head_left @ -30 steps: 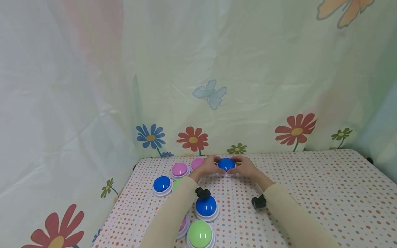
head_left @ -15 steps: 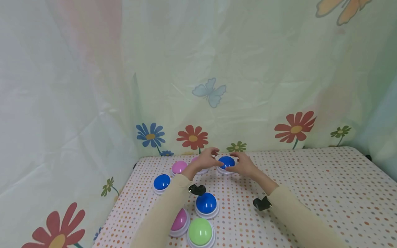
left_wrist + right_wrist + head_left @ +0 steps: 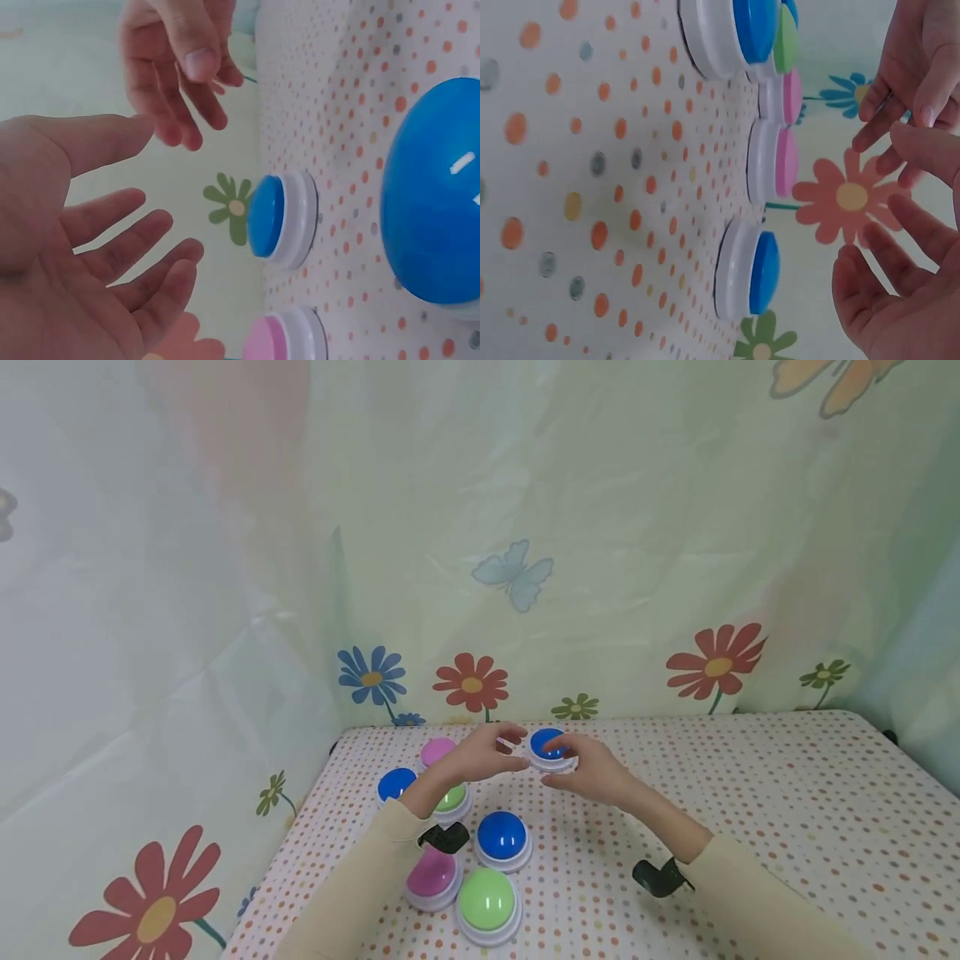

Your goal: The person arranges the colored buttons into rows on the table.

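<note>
Both hands hover in the air above the far part of the table, holding nothing. My left hand has loosely bent fingers, with its thumb pointing right. Facing it, my right hand overlaps the far blue dome button in the head view. That button sits on its white round base on the table; the right wrist view has the blue button apart from the fingers. Beside it stands a pink button, hidden behind my left hand in the head view.
More dome buttons stand at the left: a pink one, a blue one and a green one. Nearer are another blue button, a pink button and a green button. A flowered curtain hangs behind the dotted table.
Both hands have let go of the far blue button and risen off it, moving apart and slightly back towards me. The button stays on the table.
</note>
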A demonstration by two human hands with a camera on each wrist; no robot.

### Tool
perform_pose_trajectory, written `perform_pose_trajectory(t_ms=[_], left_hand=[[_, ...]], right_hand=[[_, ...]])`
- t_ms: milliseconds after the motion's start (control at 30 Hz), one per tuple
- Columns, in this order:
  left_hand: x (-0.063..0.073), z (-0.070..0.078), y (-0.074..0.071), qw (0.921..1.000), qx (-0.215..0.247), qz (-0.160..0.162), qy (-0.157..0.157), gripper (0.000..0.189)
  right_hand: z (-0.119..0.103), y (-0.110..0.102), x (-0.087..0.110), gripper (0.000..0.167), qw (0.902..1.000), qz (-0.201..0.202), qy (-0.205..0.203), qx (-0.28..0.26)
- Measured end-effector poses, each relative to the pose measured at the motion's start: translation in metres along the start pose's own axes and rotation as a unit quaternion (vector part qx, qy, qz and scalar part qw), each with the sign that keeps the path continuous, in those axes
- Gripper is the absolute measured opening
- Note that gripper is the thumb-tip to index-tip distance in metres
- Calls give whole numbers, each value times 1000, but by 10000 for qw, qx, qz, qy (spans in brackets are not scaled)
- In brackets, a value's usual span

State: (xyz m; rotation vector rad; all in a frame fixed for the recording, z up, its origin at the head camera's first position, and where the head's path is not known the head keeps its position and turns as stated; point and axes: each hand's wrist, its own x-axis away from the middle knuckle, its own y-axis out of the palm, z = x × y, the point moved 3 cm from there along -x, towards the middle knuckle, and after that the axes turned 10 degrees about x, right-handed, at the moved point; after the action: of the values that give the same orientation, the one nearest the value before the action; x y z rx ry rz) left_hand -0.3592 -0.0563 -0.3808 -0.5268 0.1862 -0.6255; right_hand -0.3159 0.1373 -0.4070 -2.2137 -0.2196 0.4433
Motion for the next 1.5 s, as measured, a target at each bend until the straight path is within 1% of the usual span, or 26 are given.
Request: perform_pose_trajectory(t_ms=[133, 233, 367, 500, 633, 733, 867, 967, 1033, 1167, 1333, 1500], left_hand=[[19, -1, -1, 9999, -13, -111, 7, 49], [35, -7, -1, 9998, 82, -169, -81, 50], [52, -21, -2, 9994, 173, -150, -267, 48], [62, -38, -1, 9987, 279, -86, -426, 47], [67, -49, 1, 9974, 422, -136, -572, 49], [70, -56, 2, 9968, 446, -201, -626, 51], [74, -62, 4, 9970, 450, -190, -599, 56], [77, -66, 7, 9965, 531, -183, -619, 60], [78, -70, 9, 9959, 594, -209, -647, 61], [80, -76, 14, 9953, 610, -336, -676, 63], [79, -81, 16, 9945, 606, -460, -714, 64], [79, -81, 16, 9945, 553, -525, -711, 63]], right_hand=[[-6, 2, 13, 44, 9993, -179, -331, 52], [-8, 9, 23, 43, 9986, -343, -399, 45], [-8, 22, 31, 44, 9972, -644, -359, -153], [-10, 35, 36, 47, 9950, -874, -302, -379], [-10, 47, 37, 51, 9934, -1030, -274, -428], [-11, 55, 36, 54, 9933, -1032, -315, -410], [-15, 63, 36, 58, 9937, -989, -202, -482], [-16, 69, 36, 59, 9927, -1051, -36, -589], [-16, 72, 37, 59, 9911, -1132, 30, -703], [-16, 77, 37, 59, 9887, -1218, 18, -869], [-16, 80, 35, 58, 9886, -1212, 85, -884], [-19, 80, 34, 58, 9886, -1166, 171, -941]])
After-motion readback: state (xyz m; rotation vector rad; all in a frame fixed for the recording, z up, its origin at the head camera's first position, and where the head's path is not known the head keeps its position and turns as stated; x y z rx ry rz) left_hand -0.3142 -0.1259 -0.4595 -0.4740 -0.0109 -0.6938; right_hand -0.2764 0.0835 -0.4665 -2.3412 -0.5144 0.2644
